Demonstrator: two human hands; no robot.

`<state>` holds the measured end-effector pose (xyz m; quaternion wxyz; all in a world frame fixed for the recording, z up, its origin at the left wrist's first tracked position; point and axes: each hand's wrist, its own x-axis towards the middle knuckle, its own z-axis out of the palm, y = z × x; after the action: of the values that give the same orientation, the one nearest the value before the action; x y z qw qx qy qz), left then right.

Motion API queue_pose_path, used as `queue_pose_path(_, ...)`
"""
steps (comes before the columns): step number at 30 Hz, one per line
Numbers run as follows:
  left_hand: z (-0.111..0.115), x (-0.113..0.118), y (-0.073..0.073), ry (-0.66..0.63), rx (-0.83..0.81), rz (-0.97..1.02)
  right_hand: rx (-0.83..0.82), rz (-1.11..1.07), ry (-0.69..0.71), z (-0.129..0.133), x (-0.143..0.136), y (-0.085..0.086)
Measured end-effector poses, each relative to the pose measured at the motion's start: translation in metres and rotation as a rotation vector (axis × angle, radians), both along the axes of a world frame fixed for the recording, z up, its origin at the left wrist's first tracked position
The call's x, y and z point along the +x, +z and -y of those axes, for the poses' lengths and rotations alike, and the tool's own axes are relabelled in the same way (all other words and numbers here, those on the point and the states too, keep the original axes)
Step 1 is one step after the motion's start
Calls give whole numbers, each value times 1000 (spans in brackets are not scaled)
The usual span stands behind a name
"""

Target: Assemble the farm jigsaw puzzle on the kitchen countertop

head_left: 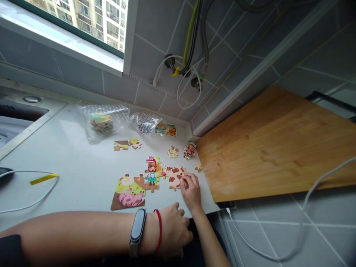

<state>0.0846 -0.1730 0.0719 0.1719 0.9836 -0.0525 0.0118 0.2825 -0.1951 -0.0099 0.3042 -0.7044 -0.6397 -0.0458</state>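
At centre-right, the bare right hand (191, 192) bends over a brown-and-cream cow-patterned cardboard puzzle section (175, 174); whether it pinches a piece, I cannot tell. The red-braceleted left hand (174, 230), bottom centre, curls loosely, its palm hidden.

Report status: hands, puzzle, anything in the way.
Right hand at cow pieces. Left hand off the puzzle. Puzzle partly joined. Plastic bags beyond it, apart, seemingly not blocking.

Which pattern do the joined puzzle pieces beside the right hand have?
The puzzle pieces have brown patches on a pale pinkish ground, best seen in the head view.
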Motion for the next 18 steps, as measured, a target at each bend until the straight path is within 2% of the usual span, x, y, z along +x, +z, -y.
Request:
queue_pose_path(3, -31, 9, 5, 174, 41, -92, -22, -35, 26, 1, 3, 0)
queue_pose_path(5, -45, 15, -3, 282, 33, -179, -34, -66, 25, -1, 6, 0)
queue_pose_path(8, -53, 22, -22, 415, -25, -305, -63, -121, -8, -14, 12, 5)
queue_pose_path(12, -48, 27, -35, 479, -74, -416, -171, -151, 33, -57, 20, 20)
queue_pose_path(15, -46, 27, -32, 497, -105, -436, -335, -118, 116, -99, 26, 34)
queue_pose_path(18, -48, 26, -25, 482, -110, -453, -526, -39, 132, -135, 32, 46)
